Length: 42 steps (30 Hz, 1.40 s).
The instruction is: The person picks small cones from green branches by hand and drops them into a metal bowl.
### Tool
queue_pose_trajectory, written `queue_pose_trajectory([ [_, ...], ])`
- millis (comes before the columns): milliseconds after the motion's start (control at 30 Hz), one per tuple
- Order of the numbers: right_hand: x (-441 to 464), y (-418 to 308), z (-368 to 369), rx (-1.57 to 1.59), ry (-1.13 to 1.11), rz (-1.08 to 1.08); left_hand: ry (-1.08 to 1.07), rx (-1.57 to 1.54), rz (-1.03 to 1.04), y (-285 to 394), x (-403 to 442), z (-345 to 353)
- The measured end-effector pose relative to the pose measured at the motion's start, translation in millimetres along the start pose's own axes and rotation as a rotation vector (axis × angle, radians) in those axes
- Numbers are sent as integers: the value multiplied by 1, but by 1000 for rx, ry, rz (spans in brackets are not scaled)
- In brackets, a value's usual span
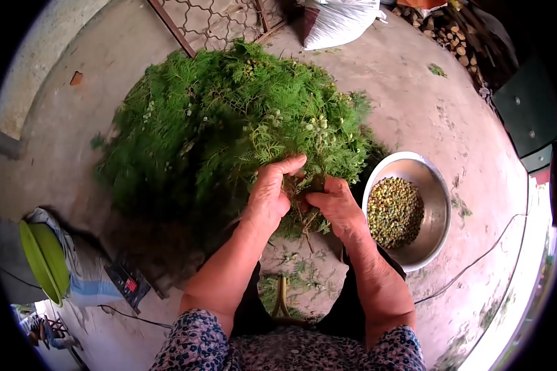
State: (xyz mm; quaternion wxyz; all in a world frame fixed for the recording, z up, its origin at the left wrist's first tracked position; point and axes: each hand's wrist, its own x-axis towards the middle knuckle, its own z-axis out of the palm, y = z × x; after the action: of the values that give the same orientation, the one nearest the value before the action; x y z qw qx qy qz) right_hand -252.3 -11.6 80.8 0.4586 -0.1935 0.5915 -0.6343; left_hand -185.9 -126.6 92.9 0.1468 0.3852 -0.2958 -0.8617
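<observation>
A large heap of green cedar-like branches (216, 111) with flat, scaly foliage and small pale green cones lies on the floor before me. At its near edge, my left hand (269, 190) grips a leafy branch (319, 148) whose brown stem points toward me. My right hand (339, 207) is closed on the same branch close beside, its fingertips partly hidden in the foliage. Just right of that hand stands a metal basin (436, 204), which holds many small yellow-green cones (395, 213).
A white sack (340, 25) and a rusty metal grate (213, 25) lie beyond the heap. Firewood (458, 46) is stacked at the far right near a dark green cabinet (529, 108). To the left are a green plastic basin (43, 260) and a dark device. A cable (476, 263) crosses the floor.
</observation>
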Motion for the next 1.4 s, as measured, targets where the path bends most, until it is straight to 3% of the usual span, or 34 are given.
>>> queue_pose_trajectory([
  [67, -3, -4, 1, 11, 27, 27, -16, -7, -71, 3, 1, -2],
  [167, -5, -4, -4, -98, 195, 113, 0, 114, 4, 1, 1, 4],
  [267, 0, 3, -12, -111, 213, -6, -33, 159, 10, -3, 10, -1],
  [333, 3, -3, -27, -315, 275, 28, -59, 155, 1, -5, 12, -3],
  [400, 4, -6, -32, -71, 500, -182, -103, 31, 36, -5, 9, -1],
  [467, 11, -5, -46, -234, 724, -461, -73, 25, 44, -6, 10, 1],
  [500, 9, -13, -42, -167, 767, -556, -49, 32, 68, -7, 13, 0],
  [533, 3, -21, -37, -169, 774, -556, -26, 38, 92, -8, 15, -1],
  [633, -10, -35, -11, -103, 442, -368, -58, 14, 115, -13, 10, 4],
  [800, 0, -23, -8, 18, 342, -323, -42, 155, 197, -20, 4, 12],
  [867, 2, -19, -11, -70, 333, -290, -29, 184, 182, -21, 0, 18],
  [1100, -1, -20, -22, 384, 240, -76, -44, 171, 87, -23, 8, 13],
  [1267, 2, -15, -29, 543, 111, -128, 28, 138, 74, -23, 20, 13],
  [1400, 6, -11, -31, 394, 161, -200, 18, 269, 122, -23, 10, 22],
])
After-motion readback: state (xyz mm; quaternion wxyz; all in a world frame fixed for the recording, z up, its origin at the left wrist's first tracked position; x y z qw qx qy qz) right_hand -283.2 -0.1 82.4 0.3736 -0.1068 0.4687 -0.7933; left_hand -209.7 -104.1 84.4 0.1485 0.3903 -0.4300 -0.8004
